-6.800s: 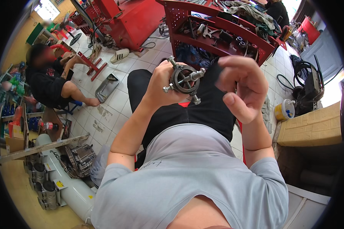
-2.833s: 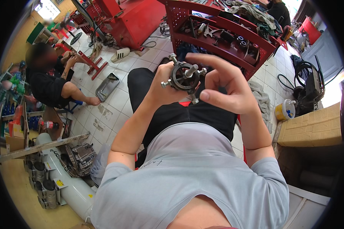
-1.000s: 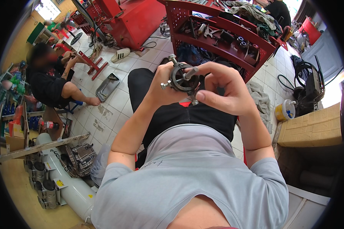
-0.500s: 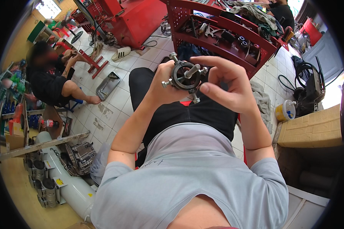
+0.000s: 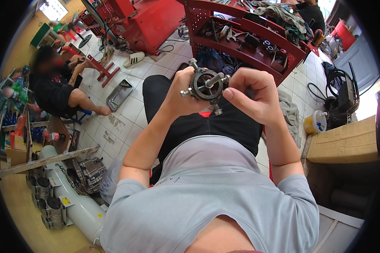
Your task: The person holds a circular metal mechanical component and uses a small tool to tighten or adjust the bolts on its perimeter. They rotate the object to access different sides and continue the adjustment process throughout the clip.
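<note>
My left hand [image 5: 182, 93] is wrapped round a dark metal ring tool [image 5: 195, 87], held up over my lap. Several silvery bolts stick out from the ring's rim, and a grey rod [image 5: 215, 79] stands out of its middle, pointing up and right. At the ring's right side my right hand [image 5: 255, 93] is closed, its fingers curled in at a bolt [image 5: 226, 78]. The right thumb lies just below that bolt; whether it touches I cannot tell. The back of the ring is hidden by my left hand.
A red tool cart [image 5: 249, 44] with loose tools and cloths stands ahead. To the left, another person [image 5: 55, 88] sits near a metal tray [image 5: 119, 93]. A yellow-and-white bucket [image 5: 315, 123] is at the right. A white cylinder [image 5: 69, 185] lies at lower left.
My right hand's fingers have curled in toward the ring's right bolt; before, the forefinger was stretched out over the ring. My left hand keeps its hold, and the ring has barely shifted.
</note>
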{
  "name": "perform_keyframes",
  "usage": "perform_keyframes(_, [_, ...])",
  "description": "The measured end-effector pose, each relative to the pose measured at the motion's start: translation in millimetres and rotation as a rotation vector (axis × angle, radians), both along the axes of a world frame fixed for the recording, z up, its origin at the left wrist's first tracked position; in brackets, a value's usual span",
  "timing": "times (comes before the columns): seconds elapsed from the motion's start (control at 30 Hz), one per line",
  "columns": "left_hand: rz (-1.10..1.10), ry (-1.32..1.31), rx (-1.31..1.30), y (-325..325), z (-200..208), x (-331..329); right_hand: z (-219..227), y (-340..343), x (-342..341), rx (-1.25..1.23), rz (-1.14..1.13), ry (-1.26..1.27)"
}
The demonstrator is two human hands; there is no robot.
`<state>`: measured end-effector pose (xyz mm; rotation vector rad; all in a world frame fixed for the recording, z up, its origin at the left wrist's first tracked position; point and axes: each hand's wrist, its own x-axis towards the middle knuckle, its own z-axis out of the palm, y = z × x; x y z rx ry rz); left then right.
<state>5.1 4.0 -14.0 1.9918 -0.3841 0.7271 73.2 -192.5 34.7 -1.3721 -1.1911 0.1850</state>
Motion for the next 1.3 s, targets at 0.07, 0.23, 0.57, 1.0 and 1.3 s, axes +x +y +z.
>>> perform_keyframes(0.07, [0.020,-0.021,0.045,1.6,-2.0,-0.2,4.8,-0.5,0.0,-0.008,0.006,-0.038])
perform_keyframes(0.23, [0.065,-0.025,0.164,-2.2,10.7,-3.4,6.0,4.2,-6.4,-0.100,-0.034,-0.064])
perform_keyframes(0.57, [0.150,-0.110,0.374,-1.4,10.3,-2.5,7.7,1.6,-2.4,-0.101,-0.275,-0.470])
perform_keyframes(1.0, [0.159,-0.142,0.459,-0.6,10.6,-2.6,15.2,-0.7,-4.6,-0.141,-0.329,-0.631])
perform_keyframes(1.3, [0.174,-0.169,0.468,-0.5,10.2,-0.8,7.4,-4.6,4.0,-0.185,-0.351,-0.789])
